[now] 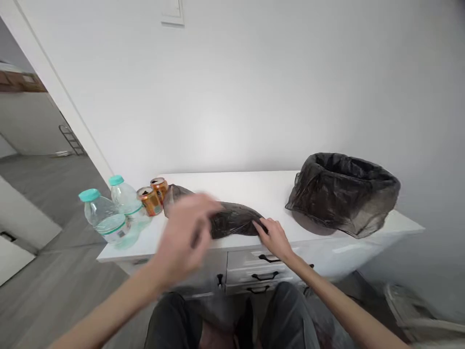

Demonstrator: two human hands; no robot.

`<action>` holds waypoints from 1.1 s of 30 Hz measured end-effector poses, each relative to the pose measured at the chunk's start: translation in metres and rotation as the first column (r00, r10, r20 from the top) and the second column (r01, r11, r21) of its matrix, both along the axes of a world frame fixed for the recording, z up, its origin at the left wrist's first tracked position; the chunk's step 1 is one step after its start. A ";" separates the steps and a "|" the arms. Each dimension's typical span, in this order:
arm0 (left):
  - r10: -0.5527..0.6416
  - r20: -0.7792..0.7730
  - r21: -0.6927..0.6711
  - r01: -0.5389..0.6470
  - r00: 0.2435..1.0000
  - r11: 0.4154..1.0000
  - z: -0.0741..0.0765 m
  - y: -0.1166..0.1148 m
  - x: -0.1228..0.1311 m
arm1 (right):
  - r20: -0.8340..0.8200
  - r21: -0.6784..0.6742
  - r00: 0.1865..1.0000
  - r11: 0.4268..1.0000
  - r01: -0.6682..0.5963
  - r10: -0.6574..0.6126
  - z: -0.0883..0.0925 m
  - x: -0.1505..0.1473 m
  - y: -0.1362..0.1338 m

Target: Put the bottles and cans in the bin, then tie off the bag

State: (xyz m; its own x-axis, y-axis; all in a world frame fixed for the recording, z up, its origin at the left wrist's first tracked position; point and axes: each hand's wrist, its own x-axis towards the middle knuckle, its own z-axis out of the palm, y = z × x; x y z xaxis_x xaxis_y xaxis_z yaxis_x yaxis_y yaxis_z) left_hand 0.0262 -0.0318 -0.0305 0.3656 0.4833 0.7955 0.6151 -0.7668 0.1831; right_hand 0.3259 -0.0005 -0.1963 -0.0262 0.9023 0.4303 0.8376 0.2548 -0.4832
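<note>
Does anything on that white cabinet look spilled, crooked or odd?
I see no spill. The one untidy spot is the dark liner over the bin at right: its edge hangs unevenly, drooping to a corner at the front while the bin's base shows farther left. The loose bag touched by the right hand is just wrinkled.

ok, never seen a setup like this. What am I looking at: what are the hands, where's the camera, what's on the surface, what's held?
No machine here: just one person's bare hands. The single picture comes from a camera worn on their head, looking forward and down.

On the white cabinet top, from left to right: two bottles with turquoise caps, two orange cans, a dark plastic bag lying loose, and a bin with a dark liner draped over it.

The right hand pinches the loose bag's right end. The left hand is blurred in front of the bag; I can't tell whether it touches.
</note>
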 end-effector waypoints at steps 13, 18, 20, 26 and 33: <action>0.141 -0.539 -0.175 -0.274 0.831 0.946 -0.103 0.134 -0.009 | -0.193 -0.262 0.979 0.965 0.017 -0.069 0.056 -0.005 -0.050; 0.064 -0.543 -0.158 -0.176 0.837 0.972 -0.123 0.114 0.002 | -0.452 -0.309 0.890 0.947 -0.091 -0.062 0.072 -0.010 -0.079; -0.020 -0.564 -0.208 -0.118 0.826 0.971 -0.136 0.105 0.008 | -0.557 -0.322 0.830 0.930 -0.179 -0.033 0.078 -0.014 -0.093; -0.274 -0.595 -0.379 0.037 0.755 0.925 -0.139 0.103 0.005 | -0.684 -0.201 0.717 0.909 -0.364 0.136 0.105 -0.029 -0.120; -0.414 -0.543 -0.359 0.244 0.731 0.901 -0.127 0.085 0.004 | -0.781 0.010 0.564 0.909 -0.417 0.267 0.127 -0.089 -0.006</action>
State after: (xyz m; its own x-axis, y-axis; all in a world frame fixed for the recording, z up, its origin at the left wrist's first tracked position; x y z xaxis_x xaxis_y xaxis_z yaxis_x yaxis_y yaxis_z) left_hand 0.0302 0.0528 -0.1576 0.8922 0.3876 0.2319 0.3795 -0.9217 0.0802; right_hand 0.2369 -0.0066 -0.0689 -0.0839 0.9507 0.2984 0.0216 0.3012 -0.9533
